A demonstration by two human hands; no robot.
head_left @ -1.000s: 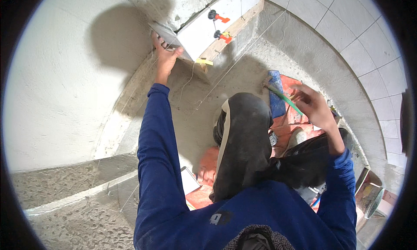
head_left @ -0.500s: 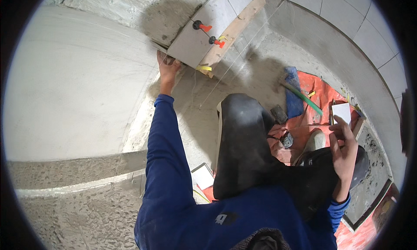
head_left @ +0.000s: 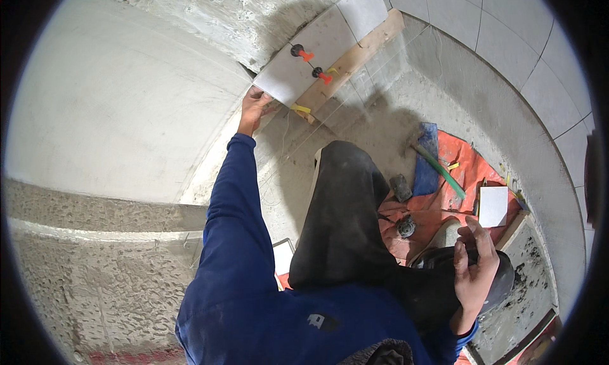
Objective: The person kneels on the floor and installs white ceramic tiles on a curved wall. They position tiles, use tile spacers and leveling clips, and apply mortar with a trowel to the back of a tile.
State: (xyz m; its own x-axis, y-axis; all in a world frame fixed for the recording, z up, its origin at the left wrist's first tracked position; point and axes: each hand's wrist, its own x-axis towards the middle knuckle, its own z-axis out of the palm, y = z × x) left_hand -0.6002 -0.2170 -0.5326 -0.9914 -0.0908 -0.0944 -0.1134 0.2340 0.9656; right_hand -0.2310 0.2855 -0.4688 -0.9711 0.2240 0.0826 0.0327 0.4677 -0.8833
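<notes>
My left hand [head_left: 255, 111] reaches up to the near end of a pale grey tile [head_left: 306, 48] on the wall, with its fingers against the tile's short edge. Part of the fingers is hidden at that edge. Two black tile-levelling clips with red T-shaped handles [head_left: 321, 76] sit along the joint in the tile's face. Below the tile runs a wooden batten [head_left: 355, 55], and a yellow wedge [head_left: 302, 109] is at its near end. My right hand [head_left: 476, 270] hovers over my bent knee, fingers apart and loosely curved, holding nothing.
On an orange-red sheet [head_left: 458, 150] at the right lie a blue piece [head_left: 427, 159], a green-handled tool [head_left: 441, 173], a white square [head_left: 493, 206] and a dark block [head_left: 400, 188]. A tray of grey mortar [head_left: 517, 295] stands beside my right knee. A string line crosses before the batten.
The whole view has shifted slightly. My left hand stays at the tile's end, its fingers showing more at the edge. My right hand is still empty, lower in view, with fingers slightly more curled.
</notes>
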